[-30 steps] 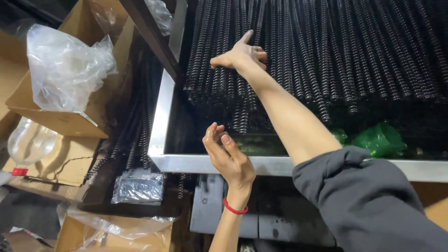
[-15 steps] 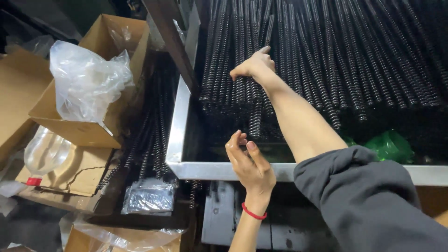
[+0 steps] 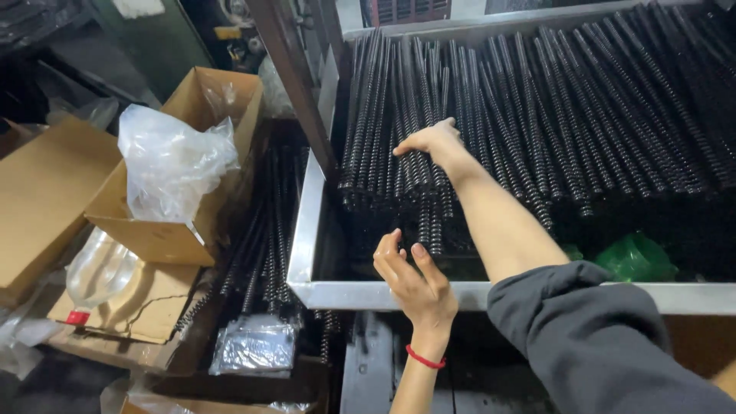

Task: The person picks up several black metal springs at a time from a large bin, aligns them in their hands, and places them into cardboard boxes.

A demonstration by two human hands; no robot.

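A metal tray (image 3: 307, 230) holds several long black coiled springs (image 3: 583, 115) lying side by side. My right hand (image 3: 433, 142) reaches over the springs near the tray's left side, fingers curled on top of a few of them. My left hand (image 3: 414, 280), with a red band on the wrist, hovers at the tray's front rim, fingers apart and holding nothing. My right arm wears a dark grey sleeve (image 3: 606, 345).
Left of the tray are open cardboard boxes (image 3: 184, 230), one with a clear plastic bag (image 3: 172, 165). An empty clear bottle (image 3: 96, 272) lies on flattened cardboard. More black springs (image 3: 264, 245) lie beside the tray. A green bag (image 3: 636, 257) sits in the tray's front.
The view has shifted so hands appear lower and further right. My right hand stays on the springs; my left hand remains open at the rim.
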